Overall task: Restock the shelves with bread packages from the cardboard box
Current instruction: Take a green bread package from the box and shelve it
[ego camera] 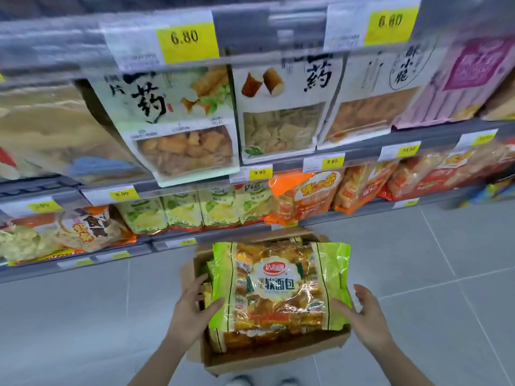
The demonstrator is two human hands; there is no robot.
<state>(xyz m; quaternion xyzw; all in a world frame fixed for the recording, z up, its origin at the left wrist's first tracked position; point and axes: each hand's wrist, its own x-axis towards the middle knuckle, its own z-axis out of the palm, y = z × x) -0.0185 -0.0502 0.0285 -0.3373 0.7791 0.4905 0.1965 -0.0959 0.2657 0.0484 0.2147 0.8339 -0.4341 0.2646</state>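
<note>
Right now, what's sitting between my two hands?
In the head view, a green bread package spans the gap between the left hand and right hand, above the open cardboard box.

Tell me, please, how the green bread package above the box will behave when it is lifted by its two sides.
The bread package is probably floppy: its green end flaps are wrinkled film. It likely feels light for its size, since it holds small wrapped soft breads. The glossy film may be slippery, so the left hand and right hand holding its edges could lose grip.
</note>
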